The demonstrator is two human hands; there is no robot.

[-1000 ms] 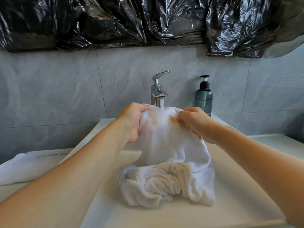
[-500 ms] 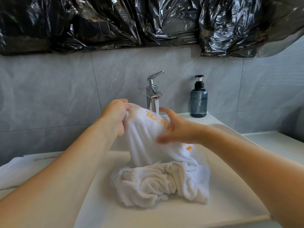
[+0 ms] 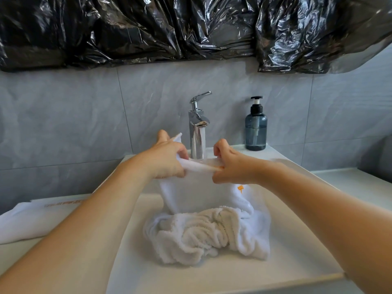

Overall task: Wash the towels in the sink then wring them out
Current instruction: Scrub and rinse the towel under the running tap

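A white towel (image 3: 197, 194) with orange lettering hangs above the white sink (image 3: 297, 247). Its top edge is stretched between my two hands in front of the chrome tap (image 3: 197, 132). My left hand (image 3: 167, 160) grips the left end of that edge, and my right hand (image 3: 231, 166) grips the right end. The towel's lower part lies bunched and twisted in a heap (image 3: 207, 236) on the basin floor. A second folded white towel (image 3: 27, 221) lies on the counter to the left of the sink.
A dark blue pump bottle (image 3: 255, 128) stands on the sink's back right corner. Grey tiles cover the wall, with black plastic sheeting (image 3: 169, 28) hung above. White counter (image 3: 350, 183) extends to the right of the sink.
My hands have regripped the towel. They now pull its top edge taut sideways and lower, instead of holding it bunched. My right hand went from open on the cloth to gripping it.
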